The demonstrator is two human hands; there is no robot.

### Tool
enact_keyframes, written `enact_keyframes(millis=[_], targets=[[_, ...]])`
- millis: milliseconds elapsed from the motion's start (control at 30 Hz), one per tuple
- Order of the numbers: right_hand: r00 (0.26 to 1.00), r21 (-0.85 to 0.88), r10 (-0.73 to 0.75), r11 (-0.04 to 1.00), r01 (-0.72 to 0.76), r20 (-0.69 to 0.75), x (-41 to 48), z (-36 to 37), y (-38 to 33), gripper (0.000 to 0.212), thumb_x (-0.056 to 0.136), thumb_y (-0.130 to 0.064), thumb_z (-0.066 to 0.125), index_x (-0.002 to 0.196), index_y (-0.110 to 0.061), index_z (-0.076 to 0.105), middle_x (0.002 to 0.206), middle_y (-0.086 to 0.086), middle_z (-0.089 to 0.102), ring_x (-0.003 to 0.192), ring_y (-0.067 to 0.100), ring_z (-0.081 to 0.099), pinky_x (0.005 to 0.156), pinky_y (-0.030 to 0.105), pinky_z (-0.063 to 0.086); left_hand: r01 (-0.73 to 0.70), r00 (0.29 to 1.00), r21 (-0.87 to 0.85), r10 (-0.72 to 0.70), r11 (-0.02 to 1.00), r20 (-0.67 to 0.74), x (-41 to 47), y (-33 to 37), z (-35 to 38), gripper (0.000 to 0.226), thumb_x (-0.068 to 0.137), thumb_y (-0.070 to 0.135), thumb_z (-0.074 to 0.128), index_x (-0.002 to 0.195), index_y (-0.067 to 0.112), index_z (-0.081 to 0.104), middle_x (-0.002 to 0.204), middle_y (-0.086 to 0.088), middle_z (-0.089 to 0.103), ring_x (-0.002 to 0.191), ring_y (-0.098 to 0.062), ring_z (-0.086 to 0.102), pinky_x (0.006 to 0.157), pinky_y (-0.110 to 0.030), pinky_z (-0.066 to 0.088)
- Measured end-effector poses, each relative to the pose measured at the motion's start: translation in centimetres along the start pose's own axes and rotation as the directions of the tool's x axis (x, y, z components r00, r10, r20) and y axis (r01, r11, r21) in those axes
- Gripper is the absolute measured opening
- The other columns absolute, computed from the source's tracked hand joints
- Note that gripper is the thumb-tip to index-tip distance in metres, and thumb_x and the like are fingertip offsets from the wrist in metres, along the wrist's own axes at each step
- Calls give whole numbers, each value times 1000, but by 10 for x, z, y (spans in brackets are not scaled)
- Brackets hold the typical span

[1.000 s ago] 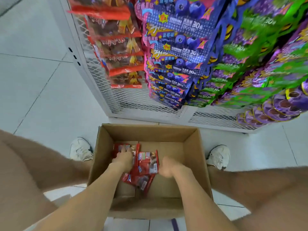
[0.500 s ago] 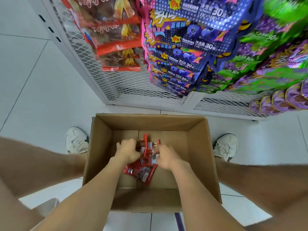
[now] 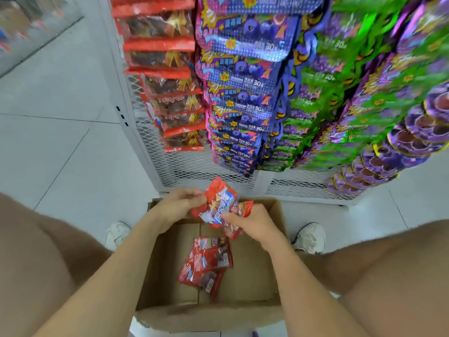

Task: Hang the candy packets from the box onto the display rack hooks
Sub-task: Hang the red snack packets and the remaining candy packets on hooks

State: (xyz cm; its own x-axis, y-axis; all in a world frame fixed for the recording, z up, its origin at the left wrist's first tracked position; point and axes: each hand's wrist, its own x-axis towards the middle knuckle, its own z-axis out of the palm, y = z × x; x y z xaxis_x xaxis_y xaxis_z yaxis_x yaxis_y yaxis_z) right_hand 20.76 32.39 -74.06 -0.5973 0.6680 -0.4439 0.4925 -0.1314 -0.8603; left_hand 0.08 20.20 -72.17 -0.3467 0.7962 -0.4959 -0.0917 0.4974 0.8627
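We hold the held packets (image 3: 220, 205), a small bunch of red candy packets, in both hands above the far edge of the box (image 3: 211, 317), just in front of the foot of the display rack (image 3: 184, 166). The left hand (image 3: 179, 203) has its fingers (image 3: 194, 198) curled and pinching the upper left edge of the bunch. The right hand (image 3: 252, 222) grips the lower right part between thumb and curled fingers. The loose packets (image 3: 206, 261) lie flat on the bottom of the box, apart from both hands. We judge the main hazard to be slippage. Several glossy film packets are held as one fanned bunch, so easing either grip to free a single packet can let the others slide out. Because the bunch sits over the far rim, a dropped packet can land on the floor (image 3: 73, 166) between box and rack instead of back in the box. The second hazard is at the rack. The hooks are hidden behind stock, and we cannot tell which one has room. The red column (image 3: 170, 93) hangs densely, touching the blue packets (image 3: 243, 98) beside it. Pushing a packet on blind can miss the hook, tear the hang hole, or knock neighbouring packets off. The hang holes of the held packets are not discernible, so their orientation is unconfirmed.
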Motion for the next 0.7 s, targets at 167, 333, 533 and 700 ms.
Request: enact_keyframes(millis=[167, 333, 533, 700], targets=[[997, 136, -80, 987, 81, -12, -24, -5, -43, 42, 74, -23, 95, 110, -22, 73, 103, -5, 80, 93, 7, 76, 78, 24, 59, -358, 926, 353, 378, 865, 13, -24, 50, -11, 20, 106, 16, 63, 91, 20, 75, 82, 8, 72, 80, -7, 64, 80, -37, 51], [867, -82, -484, 875, 477, -118, -48, 5, -113, 17, 90, -26, 82, 105, -25, 75, 97, -10, 79, 94, 5, 72, 86, 22, 55, -513, 828, 615, 535, 598, 169, -66, 129, -29, 33, 100, 19, 71, 76, 42, 68, 67, 20, 63, 64, -1, 54, 63, -22, 40], [628, -229, -711, 699, 677, -317, -83, -8, -244, 14, 94, -35, 74, 84, -24, 73, 70, 2, 69, 64, 23, 61, 65, 44, 53, -676, 615, 507, 788, 535, -12, -124, 235, -56, 8, 96, 27, 76, 88, 27, 77, 79, 9, 75, 72, -5, 67, 69, -24, 52], [320, -427, -839, 509, 747, -441, -114, -29, -370, 17, 93, -40, 73, 87, -24, 74, 72, -10, 71, 70, 10, 66, 69, 36, 53, -696, 243, 614, 926, 374, -288, -147, 336, -67, 27, 104, 38, 60, 123, 24, 71, 119, 9, 69, 110, -5, 64, 95, -24, 48]])
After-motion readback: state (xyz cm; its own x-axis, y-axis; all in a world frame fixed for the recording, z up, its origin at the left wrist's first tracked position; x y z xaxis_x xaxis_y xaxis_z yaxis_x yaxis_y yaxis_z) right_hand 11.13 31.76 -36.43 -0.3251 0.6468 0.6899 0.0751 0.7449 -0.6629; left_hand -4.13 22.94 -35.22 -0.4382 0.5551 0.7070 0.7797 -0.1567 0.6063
